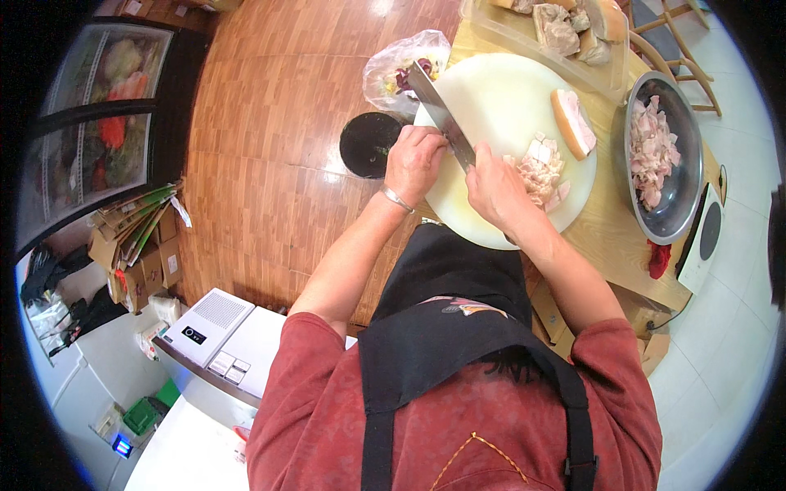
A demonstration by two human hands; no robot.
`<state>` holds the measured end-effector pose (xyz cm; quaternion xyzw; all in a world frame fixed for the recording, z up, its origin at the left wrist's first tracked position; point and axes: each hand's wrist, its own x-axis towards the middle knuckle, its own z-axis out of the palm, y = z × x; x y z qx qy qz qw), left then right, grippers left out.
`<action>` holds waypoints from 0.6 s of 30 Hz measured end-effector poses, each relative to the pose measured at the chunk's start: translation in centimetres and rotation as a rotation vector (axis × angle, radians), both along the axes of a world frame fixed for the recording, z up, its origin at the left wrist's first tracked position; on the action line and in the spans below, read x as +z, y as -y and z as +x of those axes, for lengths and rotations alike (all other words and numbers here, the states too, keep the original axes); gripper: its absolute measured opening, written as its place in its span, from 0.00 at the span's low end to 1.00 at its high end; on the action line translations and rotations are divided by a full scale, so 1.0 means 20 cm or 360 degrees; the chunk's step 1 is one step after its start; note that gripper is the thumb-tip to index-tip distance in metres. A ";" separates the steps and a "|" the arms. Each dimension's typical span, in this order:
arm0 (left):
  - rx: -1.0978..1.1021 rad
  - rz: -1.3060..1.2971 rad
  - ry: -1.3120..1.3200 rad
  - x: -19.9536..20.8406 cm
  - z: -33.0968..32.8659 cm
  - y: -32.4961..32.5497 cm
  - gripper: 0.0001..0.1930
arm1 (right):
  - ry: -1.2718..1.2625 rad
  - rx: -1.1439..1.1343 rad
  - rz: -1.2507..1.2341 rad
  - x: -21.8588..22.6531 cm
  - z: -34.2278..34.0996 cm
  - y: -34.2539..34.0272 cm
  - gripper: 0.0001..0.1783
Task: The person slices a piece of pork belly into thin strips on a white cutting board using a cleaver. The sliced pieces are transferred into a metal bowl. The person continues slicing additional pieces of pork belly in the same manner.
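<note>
My right hand (497, 186) is closed around the handle of a kitchen knife (443, 113). Its broad blade slants up and left over the left side of a round white cutting board (491, 90). Beside the blade, at the board's left edge, my left hand (416, 159) has its fingers bent and pressed together; what they hold, if anything, is hidden. Diced pale meat (540, 172) lies in a heap on the board, right of my right hand. A thick slab of meat with brown skin (573, 124) rests near the board's right edge.
A steel bowl (696, 155) of cut meat stands at the right. Behind the board, a clear plastic tub (524, 42) contains larger meat chunks. A plastic bag of scraps (381, 69) hangs by the table's left edge, above a black bin (364, 146). Cardboard (143, 262) is stacked far left.
</note>
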<state>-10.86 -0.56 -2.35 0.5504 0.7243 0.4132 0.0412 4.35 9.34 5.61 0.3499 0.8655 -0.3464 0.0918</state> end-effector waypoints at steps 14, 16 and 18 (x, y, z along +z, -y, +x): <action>-0.0112 0.0040 -0.0113 0.00 -0.03 -0.01 0.07 | -0.0159 -0.0151 -0.0051 -0.03 0.08 -0.08 0.14; -0.0105 0.0062 -0.0115 0.00 -0.02 -0.01 0.07 | -0.0142 -0.0103 -0.0058 0.02 0.09 -0.08 0.14; -0.0117 0.0075 -0.0104 0.00 -0.03 -0.01 0.08 | -0.0149 -0.0060 -0.0114 0.06 0.09 -0.09 0.14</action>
